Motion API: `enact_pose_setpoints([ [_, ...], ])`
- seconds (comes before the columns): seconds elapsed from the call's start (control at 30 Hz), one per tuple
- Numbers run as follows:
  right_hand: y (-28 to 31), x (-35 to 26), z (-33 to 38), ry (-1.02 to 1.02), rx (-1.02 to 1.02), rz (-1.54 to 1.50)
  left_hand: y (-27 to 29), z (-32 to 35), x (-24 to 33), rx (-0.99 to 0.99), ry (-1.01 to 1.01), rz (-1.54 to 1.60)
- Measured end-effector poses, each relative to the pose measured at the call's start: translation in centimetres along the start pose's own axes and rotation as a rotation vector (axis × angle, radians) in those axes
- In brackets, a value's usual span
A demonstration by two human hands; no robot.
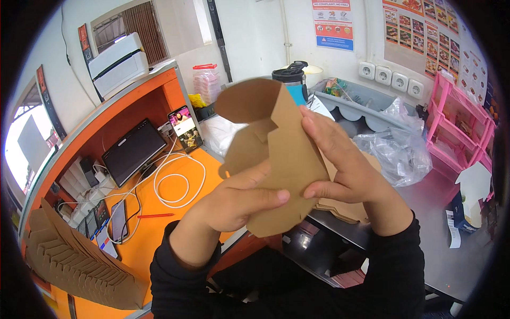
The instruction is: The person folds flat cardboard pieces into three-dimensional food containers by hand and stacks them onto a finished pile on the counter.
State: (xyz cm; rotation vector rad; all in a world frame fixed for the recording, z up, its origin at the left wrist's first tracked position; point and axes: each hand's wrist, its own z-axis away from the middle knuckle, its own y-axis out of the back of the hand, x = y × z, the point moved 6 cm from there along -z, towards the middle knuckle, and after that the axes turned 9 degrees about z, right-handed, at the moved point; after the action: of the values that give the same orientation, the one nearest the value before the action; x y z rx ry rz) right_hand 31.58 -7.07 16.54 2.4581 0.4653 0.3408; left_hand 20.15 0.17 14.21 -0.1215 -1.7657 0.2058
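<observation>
A brown cardboard food box (295,154), partly folded with its flaps standing up, is held in the air between my two hands. My left hand (234,199) grips its near left side, the thumb lying on the outer face and the other fingers partly hidden by the cardboard. Along the right edge, my right hand (342,159) closes on the box with fingers high and thumb low. Beneath it, several flat brown cardboard sheets (340,212) rest on the dark metal counter. At lower left stands a nested stack of similar brown boxes (79,260).
An orange desk (146,234) on the left carries a dark monitor (133,151), phones and coiled white cable (180,186). Behind are a blue tumbler (295,85) and a grey tray (366,106). Clear plastic bags (398,154) and a pink rack (459,125) stand at right.
</observation>
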Motion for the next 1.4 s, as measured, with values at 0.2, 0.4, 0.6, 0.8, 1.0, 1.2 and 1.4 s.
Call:
enact_pose_setpoints([
  [0.2, -1.3, 0.4, 0.5, -0.068, -0.021, -0.375, 0.5, 0.1, -1.4, -0.120, 0.179, 0.019],
  [0.4, -3.4, 1.4, 2.1, -0.562, -0.163, -1.286, 1.2, -0.6, -2.5, -0.004, 0.294, 0.142],
  [0.6, 0.9, 2.5, 2.3, -0.594, 0.399, -0.603, 1.0, -1.4, -2.9, -0.407, -0.160, 0.636],
  [0.8, 2.2, 1.5, 0.9, -0.256, 0.277, -0.211, 1.8, -1.4, -3.0, -0.053, -0.123, 0.218],
  [1.0, 3.0, 0.8, 1.9, -0.030, 0.410, -0.346, 1.2, -0.7, -2.0, -0.049, -0.011, 0.293],
  [1.2, 3.8, 0.0, 1.3, 0.141, 0.154, -0.403, 1.4, -1.1, -2.7, -0.098, 0.044, 0.263],
  [1.4, 4.0, -1.2, 0.9, 0.189, -0.032, -0.187, 1.4, -1.1, -3.3, -0.121, 0.076, 0.261],
])
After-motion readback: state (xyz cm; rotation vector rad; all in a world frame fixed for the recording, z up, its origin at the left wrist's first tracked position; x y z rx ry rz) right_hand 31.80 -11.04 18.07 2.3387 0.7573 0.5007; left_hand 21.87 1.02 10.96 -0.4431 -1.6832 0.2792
